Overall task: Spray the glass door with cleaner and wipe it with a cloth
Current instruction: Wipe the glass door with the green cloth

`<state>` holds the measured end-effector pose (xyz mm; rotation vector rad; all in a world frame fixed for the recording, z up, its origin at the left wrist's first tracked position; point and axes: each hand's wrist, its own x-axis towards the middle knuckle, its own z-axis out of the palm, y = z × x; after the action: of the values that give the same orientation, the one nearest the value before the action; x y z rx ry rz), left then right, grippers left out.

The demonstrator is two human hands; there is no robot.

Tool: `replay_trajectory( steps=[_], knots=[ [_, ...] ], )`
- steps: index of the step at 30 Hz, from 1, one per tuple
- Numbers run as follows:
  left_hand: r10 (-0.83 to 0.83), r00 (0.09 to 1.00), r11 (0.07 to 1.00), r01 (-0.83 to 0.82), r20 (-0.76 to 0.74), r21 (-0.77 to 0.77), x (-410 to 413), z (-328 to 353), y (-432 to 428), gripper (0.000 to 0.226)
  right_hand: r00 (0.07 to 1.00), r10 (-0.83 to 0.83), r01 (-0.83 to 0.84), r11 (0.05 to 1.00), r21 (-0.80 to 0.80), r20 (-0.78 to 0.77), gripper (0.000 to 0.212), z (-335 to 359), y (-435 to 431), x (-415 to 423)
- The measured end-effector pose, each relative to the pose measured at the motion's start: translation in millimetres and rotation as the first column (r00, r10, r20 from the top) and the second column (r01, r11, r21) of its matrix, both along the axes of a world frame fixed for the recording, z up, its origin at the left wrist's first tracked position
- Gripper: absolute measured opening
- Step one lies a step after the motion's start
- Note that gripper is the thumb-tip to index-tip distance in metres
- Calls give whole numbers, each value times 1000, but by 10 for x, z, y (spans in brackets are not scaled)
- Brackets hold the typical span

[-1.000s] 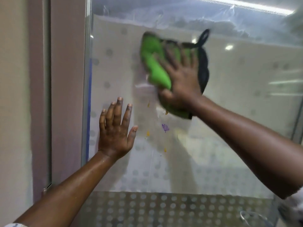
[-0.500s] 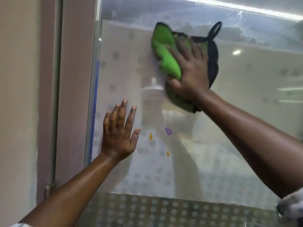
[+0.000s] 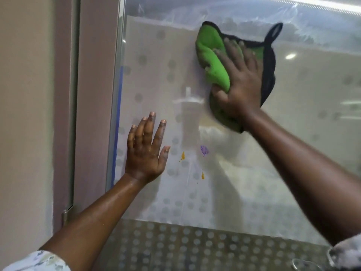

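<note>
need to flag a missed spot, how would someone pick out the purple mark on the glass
On the dotted frosted glass door, look below the green black-edged cloth, right of the flat open left hand. The purple smear is the only purple mark; its neighbours are orange.

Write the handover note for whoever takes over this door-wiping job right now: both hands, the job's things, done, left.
Left hand: empty, fingers spread, palm flat against the glass door near its left edge.
Right hand: presses the green cloth with black trim to the upper part of the glass.
Spray bottle: not in view.
Done: wiping is under way high on the pane; whether that area is clean cannot be told.
Left: below the cloth sit a purple smear and two orange spots, none wiped off. Bringing the cloth down over them looks like the next stretch.
</note>
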<state>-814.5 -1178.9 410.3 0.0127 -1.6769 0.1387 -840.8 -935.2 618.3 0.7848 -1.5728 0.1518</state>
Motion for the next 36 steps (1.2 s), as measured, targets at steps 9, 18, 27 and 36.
replay_trajectory(
  steps=[9,18,27,36],
  knots=[
    [10,1000,1000,-10,17,11,43,31,15,64,992,-31,108,680,725,-119,87,-758,597,-227],
    [-55,997,998,55,62,4,294,245,11,56,989,54,-2,939,-345,140,89,-1319,91,-28],
    [98,979,992,-110,176,56,669,295,-991,67,977,-12,49,985,-168,211,87,-2660,-9,90],
    [167,979,985,-160,120,-61,509,97,-1314,68,978,-29,92,950,-300,207,95,-2312,-1097,201]
  ],
)
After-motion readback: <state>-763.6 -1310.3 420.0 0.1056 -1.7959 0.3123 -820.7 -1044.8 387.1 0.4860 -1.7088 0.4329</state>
